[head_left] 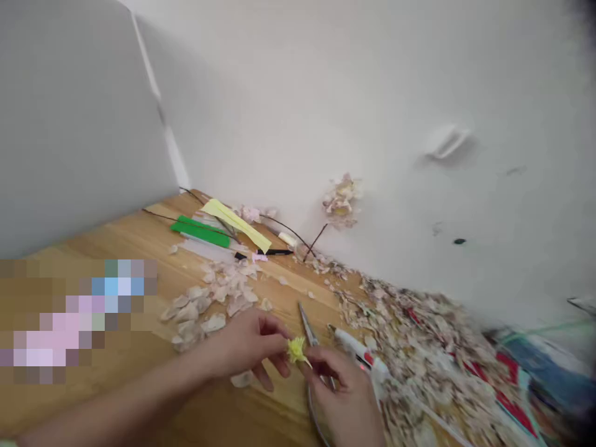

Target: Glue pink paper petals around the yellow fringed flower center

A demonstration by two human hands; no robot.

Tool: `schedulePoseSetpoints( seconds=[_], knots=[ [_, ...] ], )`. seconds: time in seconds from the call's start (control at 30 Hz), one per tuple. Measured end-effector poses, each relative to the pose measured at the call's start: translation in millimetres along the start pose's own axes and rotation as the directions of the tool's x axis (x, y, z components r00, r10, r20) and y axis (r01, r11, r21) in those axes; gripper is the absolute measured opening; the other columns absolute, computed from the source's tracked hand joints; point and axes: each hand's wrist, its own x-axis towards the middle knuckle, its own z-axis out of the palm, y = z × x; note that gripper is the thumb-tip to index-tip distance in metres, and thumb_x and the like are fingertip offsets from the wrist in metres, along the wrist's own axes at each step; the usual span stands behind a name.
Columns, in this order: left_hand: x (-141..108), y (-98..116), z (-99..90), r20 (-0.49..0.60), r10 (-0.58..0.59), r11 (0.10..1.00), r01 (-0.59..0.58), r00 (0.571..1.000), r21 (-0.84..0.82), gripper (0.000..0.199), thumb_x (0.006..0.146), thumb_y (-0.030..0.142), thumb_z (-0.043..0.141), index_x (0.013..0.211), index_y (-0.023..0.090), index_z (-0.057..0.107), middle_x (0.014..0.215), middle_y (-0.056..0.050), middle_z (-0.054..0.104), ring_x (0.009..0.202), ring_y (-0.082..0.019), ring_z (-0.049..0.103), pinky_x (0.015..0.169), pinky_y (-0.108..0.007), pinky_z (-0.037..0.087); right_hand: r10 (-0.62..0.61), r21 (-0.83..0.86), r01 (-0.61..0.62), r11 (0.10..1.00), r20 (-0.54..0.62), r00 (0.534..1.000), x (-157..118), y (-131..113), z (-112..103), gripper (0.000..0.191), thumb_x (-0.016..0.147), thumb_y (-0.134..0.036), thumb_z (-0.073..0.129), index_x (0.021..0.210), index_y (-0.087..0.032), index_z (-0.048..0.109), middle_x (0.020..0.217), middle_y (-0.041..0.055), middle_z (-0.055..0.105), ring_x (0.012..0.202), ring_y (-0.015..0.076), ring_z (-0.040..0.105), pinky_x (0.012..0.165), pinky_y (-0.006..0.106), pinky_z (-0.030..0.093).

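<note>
Closest to the camera are two bare hands, and the little yellow fringed tuft [295, 349] is right between them, up off the wooden table [116, 233]. Right hand [347, 388] has it pinched by its pale stem, thumb and fingers closed. Left hand [249, 347] has its fingertips right up at the fluffy bit, lower fingers loosely spread; it's kinda blurry, so I can't tell if they're gripping it or just touching.

Just behind the tuft are some metal scissors [306, 323], blades pointing away, partly hidden by the right hand. A white tool with a red bit [350, 343] is just beside them, then a big messy heap of dried petals [428, 354] off to the right. More pale petals [190, 313] are scattered past the left hand. Further back: a green strip [200, 231], a yellow strip [237, 225], a black pen [279, 252], and a dried-looking flower [342, 202] on a dark stem up against the white wall [288, 93].
</note>
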Motion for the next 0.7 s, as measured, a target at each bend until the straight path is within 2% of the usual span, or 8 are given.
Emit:
schedulePoseSetpoints(
  seconds=[0.17,0.33,0.47,0.6,0.7],
  knots=[
    [2,-4,-0.8,-0.015,0.009,0.998,-0.010,1.000,-0.058,0.016,0.064,0.025,0.054,0.071,0.012,0.060,0.060,-0.001,0.058,0.061,-0.015,0.062,0.038,-0.015,0.043,0.020,0.016,-0.020,1.000,0.009,1.000,1,-4,-1,0.012,0.070,-0.020,0.057,0.073,-0.025,0.067,0.071,-0.0001,0.069,0.064,0.0158,0.063,0.060,0.023,0.049],
    [1,-4,-6.4,0.001,0.027,0.992,-0.027,1.000,-0.125,0.022,0.069,0.031,0.051,0.070,0.012,0.062,0.066,-0.003,0.059,0.059,-0.016,0.062,0.037,-0.016,0.042,0.090,0.122,-0.093,0.988,0.026,0.996,3,-7,3,0.009,0.069,-0.023,0.058,0.069,-0.023,0.066,0.063,0.0003,0.067,0.057,0.0155,0.061,0.054,0.022,0.048],
    [4,-8,-10.6,-0.038,0.055,0.969,-0.063,0.998,-0.240,0.031,0.070,0.038,0.050,0.087,0.016,0.063,0.071,-0.001,0.056,0.056,-0.015,0.060,0.036,-0.020,0.045,0.206,0.291,-0.196,0.937,-0.005,0.978,5,-7,9,0.004,0.061,-0.025,0.064,0.063,-0.021,0.064,0.058,0.0004,0.064,0.053,0.0151,0.058,0.051,0.022,0.046],
    [8,-17,-9.4,-0.142,0.112,0.986,-0.128,0.984,-0.108,0.027,0.066,0.031,0.059,0.087,0.015,0.067,0.066,0.001,0.055,0.049,-0.010,0.051,0.039,-0.022,0.047,0.324,0.524,-0.273,0.807,-0.006,0.946,9,-9,15,0.015,0.054,-0.029,0.071,0.057,-0.019,0.060,0.054,-0.0011,0.059,0.051,0.0132,0.054,0.049,0.021,0.044],
    [9,-23,-7.0,-0.112,0.192,0.981,-0.193,0.975,-0.001,0.024,0.065,0.030,0.064,0.082,0.015,0.071,0.069,-0.001,0.059,0.053,-0.009,0.050,0.041,-0.019,0.046,0.347,0.609,-0.306,0.732,0.054,0.936,9,-11,17,0.018,0.052,-0.029,0.074,0.058,-0.019,0.060,0.053,-0.0020,0.057,0.050,0.0118,0.052,0.049,0.020,0.043]
  ],
)
